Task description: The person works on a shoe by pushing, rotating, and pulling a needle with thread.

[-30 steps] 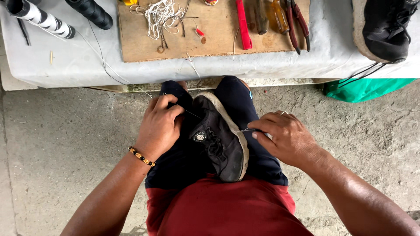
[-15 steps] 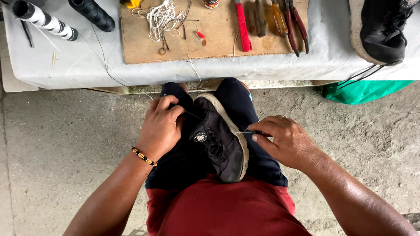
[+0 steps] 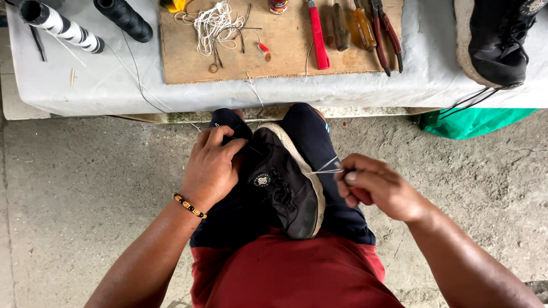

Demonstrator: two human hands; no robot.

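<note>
Black shoe [image 3: 285,185], pale-soled, lies on the lap at frame centre, above a rough concrete floor [image 3: 80,188]. Left hand [image 3: 212,168] curls over its heel end; right hand [image 3: 379,188] pinches a taut thread [image 3: 322,170] drawn from the sole. Grey-covered bench [image 3: 85,85] across the top: two thread spools, one cardboard sheet [image 3: 285,51], several hand tools, one second black shoe [image 3: 496,37] upper right.
</note>
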